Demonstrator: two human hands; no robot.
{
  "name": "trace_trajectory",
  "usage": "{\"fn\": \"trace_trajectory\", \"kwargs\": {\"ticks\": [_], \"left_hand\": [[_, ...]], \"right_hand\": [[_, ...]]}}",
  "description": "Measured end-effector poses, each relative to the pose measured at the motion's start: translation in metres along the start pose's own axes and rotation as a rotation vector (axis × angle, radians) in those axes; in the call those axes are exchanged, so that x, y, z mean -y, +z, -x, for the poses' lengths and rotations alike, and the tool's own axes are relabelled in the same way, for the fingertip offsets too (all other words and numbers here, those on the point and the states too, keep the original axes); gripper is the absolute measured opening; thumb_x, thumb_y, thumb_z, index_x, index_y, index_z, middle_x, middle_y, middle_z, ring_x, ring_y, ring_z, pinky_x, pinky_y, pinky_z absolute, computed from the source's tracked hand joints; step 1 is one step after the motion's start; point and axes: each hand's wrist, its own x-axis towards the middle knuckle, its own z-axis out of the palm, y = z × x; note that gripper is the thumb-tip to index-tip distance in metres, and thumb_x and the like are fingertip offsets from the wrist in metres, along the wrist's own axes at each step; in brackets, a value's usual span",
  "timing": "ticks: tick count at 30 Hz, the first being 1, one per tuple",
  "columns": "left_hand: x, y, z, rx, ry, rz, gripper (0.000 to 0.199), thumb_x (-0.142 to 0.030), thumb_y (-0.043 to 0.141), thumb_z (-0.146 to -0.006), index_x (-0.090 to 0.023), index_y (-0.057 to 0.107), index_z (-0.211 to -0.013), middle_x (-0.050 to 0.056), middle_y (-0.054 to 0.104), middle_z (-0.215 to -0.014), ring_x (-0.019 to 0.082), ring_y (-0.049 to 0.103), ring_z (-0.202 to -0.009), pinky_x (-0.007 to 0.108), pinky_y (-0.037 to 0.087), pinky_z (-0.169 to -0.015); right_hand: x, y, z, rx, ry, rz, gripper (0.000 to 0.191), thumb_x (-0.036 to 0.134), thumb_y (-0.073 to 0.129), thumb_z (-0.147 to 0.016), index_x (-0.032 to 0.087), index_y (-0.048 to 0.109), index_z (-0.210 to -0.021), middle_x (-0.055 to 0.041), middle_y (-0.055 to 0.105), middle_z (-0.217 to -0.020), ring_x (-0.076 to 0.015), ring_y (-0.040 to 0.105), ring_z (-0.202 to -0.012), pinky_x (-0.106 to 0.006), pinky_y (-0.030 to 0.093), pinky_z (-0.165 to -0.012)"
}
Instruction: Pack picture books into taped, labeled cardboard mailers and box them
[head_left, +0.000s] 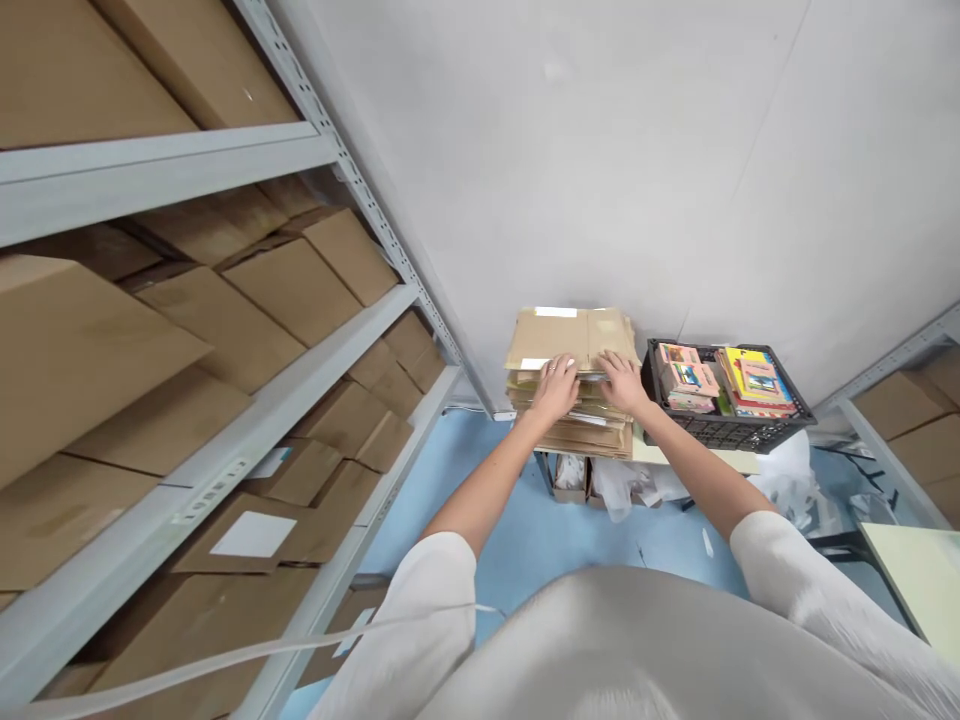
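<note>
Together, my left hand (556,390) and right hand (622,384) touch the cardboard stack (564,336), fingers part-curled; whether they grip, I can't tell.

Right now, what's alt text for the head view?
A person's left hand and right hand touch a stack of flattened cardboard. To its right stands a black crate of colourful printed items; cardboard boxes fill shelving at left.

You have bright, even, diffuse light across the pale wall (615,190), its source out of frame. Shadow darkens gaps among the boxes (255,320). Your hands (556,388) read fairly clearly; wide-angle distortion stretches your sleeves (431,610) and the shelves (165,182) edgeward.
</note>
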Motion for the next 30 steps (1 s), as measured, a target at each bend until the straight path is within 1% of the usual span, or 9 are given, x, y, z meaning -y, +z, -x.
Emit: {"fn": "trace_trajectory", "kwargs": {"ticks": [2, 5, 10, 13, 15, 18, 21, 26, 30], "left_hand": [[0.01, 0.0, -0.003, 0.029, -0.028, -0.035, 0.044, -0.023, 0.055, -0.105, -0.018, 0.064, -0.147, 0.018, 0.058, -0.162, 0.034, 0.048, -0.155, 0.055, 0.036, -0.131], [0.017, 0.002, -0.005, 0.066, -0.062, -0.058, 0.044, -0.028, 0.055, -0.106, -0.021, 0.064, -0.149, 0.018, 0.058, -0.163, 0.034, 0.049, -0.155, 0.056, 0.036, -0.13], [0.014, 0.001, -0.01, 0.046, -0.035, -0.068, 0.043, -0.029, 0.046, -0.111, -0.023, 0.065, -0.148, 0.015, 0.064, -0.158, 0.032, 0.055, -0.148, 0.053, 0.038, -0.127], [0.011, -0.001, -0.015, 0.047, -0.028, -0.057, 0.041, -0.031, 0.048, -0.111, -0.022, 0.068, -0.145, 0.015, 0.065, -0.157, 0.032, 0.055, -0.148, 0.051, 0.039, -0.126], [0.01, -0.001, -0.017, 0.058, -0.031, -0.049, 0.04, -0.029, 0.049, -0.11, -0.023, 0.068, -0.144, 0.015, 0.065, -0.157, 0.032, 0.055, -0.147, 0.05, 0.04, -0.125], [0.01, 0.001, -0.02, 0.076, -0.045, -0.04, 0.041, -0.025, 0.049, -0.109, -0.023, 0.067, -0.145, 0.014, 0.065, -0.157, 0.031, 0.055, -0.147, 0.049, 0.04, -0.125], [0.01, 0.001, -0.019, 0.089, -0.047, -0.033, 0.041, -0.025, 0.052, -0.107, -0.024, 0.066, -0.146, 0.014, 0.065, -0.156, 0.032, 0.056, -0.147, 0.05, 0.041, -0.124], [0.009, -0.001, -0.017, 0.097, -0.055, -0.038, 0.038, -0.027, 0.056, -0.106, -0.024, 0.067, -0.142, 0.015, 0.064, -0.156, 0.033, 0.057, -0.145, 0.049, 0.043, -0.122], [0.01, -0.001, -0.016, 0.09, -0.077, -0.039, 0.039, -0.027, 0.055, -0.105, -0.024, 0.067, -0.143, 0.015, 0.065, -0.155, 0.033, 0.057, -0.144, 0.05, 0.043, -0.122]], "right_hand": [[0.001, 0.002, -0.008, 0.027, 0.006, 0.046, 0.053, 0.032, 0.056, -0.105, 0.021, 0.059, -0.156, -0.0181, 0.054, -0.167, -0.0375, 0.045, -0.154, -0.059, 0.034, -0.123], [0.0, -0.001, -0.011, 0.03, -0.004, 0.086, 0.047, 0.035, 0.052, -0.108, 0.023, 0.064, -0.152, -0.0162, 0.061, -0.162, -0.0359, 0.05, -0.149, -0.057, 0.031, -0.123], [-0.002, -0.016, -0.008, 0.014, -0.074, 0.112, 0.043, 0.031, 0.04, -0.113, 0.021, 0.071, -0.143, -0.0149, 0.074, -0.146, -0.0317, 0.062, -0.134, -0.05, 0.031, -0.12], [-0.005, -0.021, -0.007, 0.042, -0.062, 0.124, 0.044, 0.027, 0.036, -0.114, 0.019, 0.073, -0.136, -0.0158, 0.078, -0.137, -0.0302, 0.065, -0.126, -0.047, 0.035, -0.117], [-0.006, -0.022, -0.006, 0.04, -0.023, 0.135, 0.043, 0.03, 0.037, -0.114, 0.018, 0.072, -0.136, -0.0178, 0.073, -0.146, -0.0316, 0.063, -0.131, -0.047, 0.038, -0.115], [-0.007, -0.019, -0.003, 0.006, 0.069, 0.16, 0.043, 0.039, 0.044, -0.112, 0.018, 0.069, -0.14, -0.0201, 0.058, -0.163, -0.0366, 0.055, -0.142, -0.051, 0.043, -0.113], [-0.008, -0.014, -0.001, 0.022, 0.108, 0.158, 0.044, 0.043, 0.052, -0.11, 0.019, 0.066, -0.144, -0.0216, 0.055, -0.164, -0.0391, 0.053, -0.144, -0.053, 0.047, -0.113], [-0.014, -0.007, -0.002, 0.031, 0.086, 0.087, 0.051, 0.037, 0.063, -0.104, 0.018, 0.06, -0.151, -0.0237, 0.046, -0.169, -0.0386, 0.055, -0.143, -0.053, 0.049, -0.112], [-0.015, -0.008, -0.001, 0.009, 0.036, 0.069, 0.049, 0.026, 0.063, -0.101, 0.019, 0.062, -0.15, -0.0227, 0.042, -0.172, -0.0379, 0.053, -0.142, -0.054, 0.048, -0.113]]}}
